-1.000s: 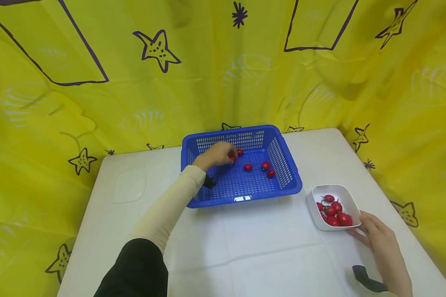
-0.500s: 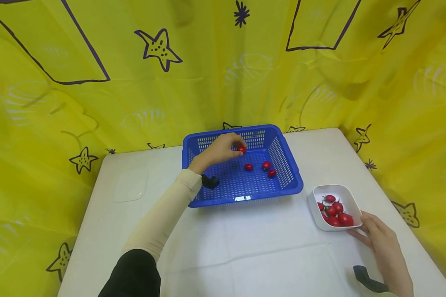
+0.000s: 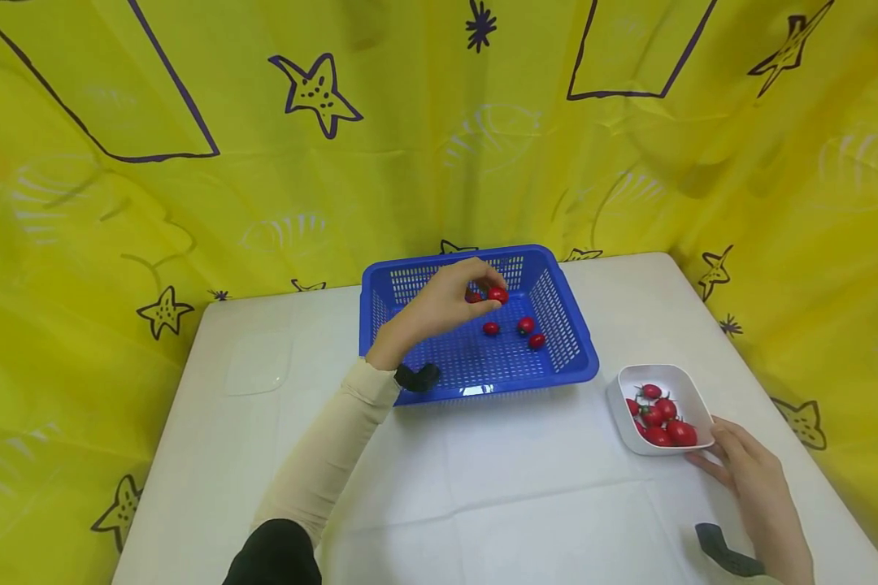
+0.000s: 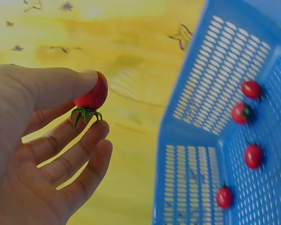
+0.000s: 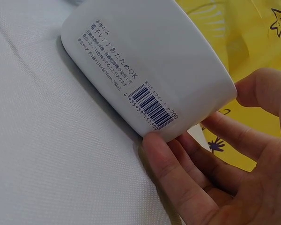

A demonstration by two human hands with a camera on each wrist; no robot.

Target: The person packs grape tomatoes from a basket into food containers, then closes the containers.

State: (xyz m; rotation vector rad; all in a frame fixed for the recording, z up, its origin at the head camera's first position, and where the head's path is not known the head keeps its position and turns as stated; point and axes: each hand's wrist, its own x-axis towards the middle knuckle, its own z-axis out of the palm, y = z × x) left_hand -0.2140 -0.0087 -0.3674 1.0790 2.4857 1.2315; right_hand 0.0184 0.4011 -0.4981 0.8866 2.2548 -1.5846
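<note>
My left hand (image 3: 454, 301) pinches a red cherry tomato (image 3: 498, 296) between thumb and fingertips, raised above the blue mesh basket (image 3: 588, 370). In the left wrist view, that tomato (image 4: 99, 91) shows its green calyx pointing down, and the lower fingers are spread apart. Several more cherry tomatoes (image 4: 254, 156) lie loose on the basket floor. To the right, a white square container (image 3: 615, 406) stands on the table with several tomatoes (image 3: 653, 416) in it. My right hand (image 3: 757, 479) holds its near right corner; in the right wrist view, thumb and fingers (image 5: 171, 171) touch the printed container (image 5: 173, 61) around that corner.
A clear, flat lid-like piece (image 3: 256, 370) lies on the left of the white-covered table (image 3: 483, 504). Yellow curtains (image 3: 410, 162) with starfish drawings hang behind and along both sides.
My left hand has risen from the basket floor with a tomato and moved right and towards the back wall. The right hand and the white container have stayed in place.
</note>
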